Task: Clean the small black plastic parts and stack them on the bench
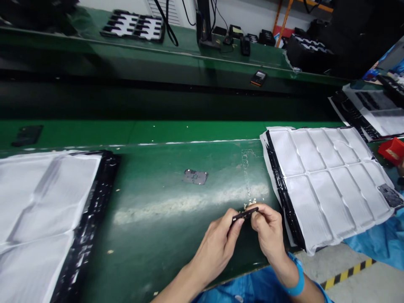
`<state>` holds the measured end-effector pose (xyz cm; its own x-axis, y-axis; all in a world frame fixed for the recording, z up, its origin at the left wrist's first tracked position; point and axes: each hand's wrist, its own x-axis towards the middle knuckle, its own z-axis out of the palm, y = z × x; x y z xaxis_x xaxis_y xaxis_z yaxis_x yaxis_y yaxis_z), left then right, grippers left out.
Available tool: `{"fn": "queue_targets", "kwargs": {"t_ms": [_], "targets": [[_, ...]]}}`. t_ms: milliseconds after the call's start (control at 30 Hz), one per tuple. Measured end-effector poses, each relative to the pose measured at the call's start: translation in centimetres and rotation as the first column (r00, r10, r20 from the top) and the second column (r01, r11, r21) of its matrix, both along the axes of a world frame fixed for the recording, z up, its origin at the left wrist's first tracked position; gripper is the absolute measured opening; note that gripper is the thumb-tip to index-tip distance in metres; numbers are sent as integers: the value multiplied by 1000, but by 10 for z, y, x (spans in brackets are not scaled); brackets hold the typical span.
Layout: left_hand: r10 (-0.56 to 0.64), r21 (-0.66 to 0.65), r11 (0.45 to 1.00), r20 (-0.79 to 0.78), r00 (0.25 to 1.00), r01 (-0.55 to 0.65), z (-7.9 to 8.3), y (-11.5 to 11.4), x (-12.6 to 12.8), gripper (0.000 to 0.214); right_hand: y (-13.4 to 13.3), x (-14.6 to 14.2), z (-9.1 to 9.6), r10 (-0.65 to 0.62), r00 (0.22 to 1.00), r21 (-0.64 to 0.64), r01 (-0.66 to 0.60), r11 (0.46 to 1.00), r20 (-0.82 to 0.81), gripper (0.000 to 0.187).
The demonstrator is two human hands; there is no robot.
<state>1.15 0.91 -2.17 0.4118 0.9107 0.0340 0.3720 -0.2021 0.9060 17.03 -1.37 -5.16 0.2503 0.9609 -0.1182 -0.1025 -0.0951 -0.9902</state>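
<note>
Over the green surface, near its front edge, your left hand and right hand are holding a dark part, fingers closed on its two ends. Farther back, a grey plate is lying flat.

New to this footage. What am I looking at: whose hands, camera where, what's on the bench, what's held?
No machine here. The single picture comes from a camera worn on a person's head, looking forward and down at their own bare left hand and right hand. Both hands grip a thin dark part, seen nearly edge-on, so its face is hard to make out. On the green table, beyond the hands, lies a flat grey plate. Black trays with white sheeting stand on either side: the left stack and the right stack.
</note>
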Motion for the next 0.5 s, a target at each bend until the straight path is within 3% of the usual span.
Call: {"fn": "queue_targets", "kwargs": {"t_ms": [100,200,300,400,500], "targets": [[-11,-33,999,-1,1000,11,2,1,-1,25,-1,-1,-1,18,996,22,-16,1000,-91,21],[-7,-96,995,-7,1000,6,3,2,-2,27,-1,3,5,82,994,29,-81,996,-66,28],[4,-169,986,-11,1000,-6,4,5,-3,27,-3,12,17,121,977,39,-130,991,174,39],[21,-231,973,-1,1000,-21,4,7,-5,29,-4,20,30,70,878,91,-127,988,473,45],[13,-291,957,53,999,3,5,9,-7,31,-1,21,38,72,824,98,-153,983,563,36]]}}
